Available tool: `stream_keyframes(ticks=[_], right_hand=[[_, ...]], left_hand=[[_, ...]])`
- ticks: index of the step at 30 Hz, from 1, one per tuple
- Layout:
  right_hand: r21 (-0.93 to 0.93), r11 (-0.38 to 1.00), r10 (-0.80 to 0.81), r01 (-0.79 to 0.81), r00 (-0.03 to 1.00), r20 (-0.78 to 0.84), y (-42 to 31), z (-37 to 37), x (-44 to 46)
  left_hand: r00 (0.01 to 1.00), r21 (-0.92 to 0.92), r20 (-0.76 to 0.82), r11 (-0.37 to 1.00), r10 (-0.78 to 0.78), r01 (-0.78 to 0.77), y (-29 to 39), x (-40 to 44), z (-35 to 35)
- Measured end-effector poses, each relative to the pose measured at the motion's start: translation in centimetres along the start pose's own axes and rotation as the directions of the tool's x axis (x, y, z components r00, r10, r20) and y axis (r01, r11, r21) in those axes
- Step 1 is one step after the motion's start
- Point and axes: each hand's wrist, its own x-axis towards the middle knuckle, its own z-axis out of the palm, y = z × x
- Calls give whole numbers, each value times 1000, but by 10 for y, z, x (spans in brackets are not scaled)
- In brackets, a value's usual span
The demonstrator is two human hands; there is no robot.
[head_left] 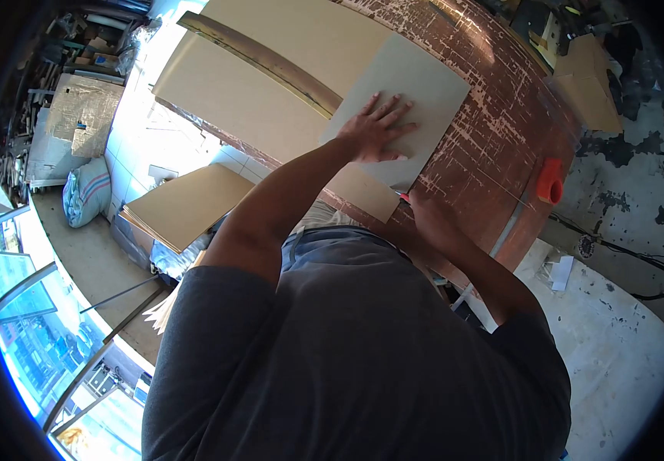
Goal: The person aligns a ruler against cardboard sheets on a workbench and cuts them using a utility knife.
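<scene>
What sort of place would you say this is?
Probably a workshop for cutting board or card: the worktable is heavily scratched, large tan sheets lie on it, and a stack of sheets sits beside it.

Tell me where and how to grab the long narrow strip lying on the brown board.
Pinch the strip across its middle, coming from above: it looks narrow, with both long edges exposed there. Its nearer end meets the grey sheet pressed by the left hand, so that end seems awkward.
</scene>
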Motion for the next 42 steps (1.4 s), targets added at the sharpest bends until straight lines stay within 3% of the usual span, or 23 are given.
stream_keyframes(ticks=[10,17,22,32,38,42], right_hand=[[-11,997,70,-70,997,44,30,10,-23],[48,999,-8,11,998,-62,37,7,-32],[37,999,-5,4,999,39,6,-5,-18],[49,999,16,-15,1000,-19,6,12,-2],[128,991,35,-36,999,9,4,1,-1],[78,996,40,-45,997,63,16,2,-8]], left_hand=[[999,16,35,1000,12,-12,2,1,-3],[1000,12,29,1000,2,-3,0,2,-4],[999,21,42,1000,2,-3,1,3,-3],[999,2,33,1000,-4,4,0,2,-4],[1000,15,28,1000,5,-6,-1,2,-1],[1000,12,19,1000,8,-9,0,2,-2]])
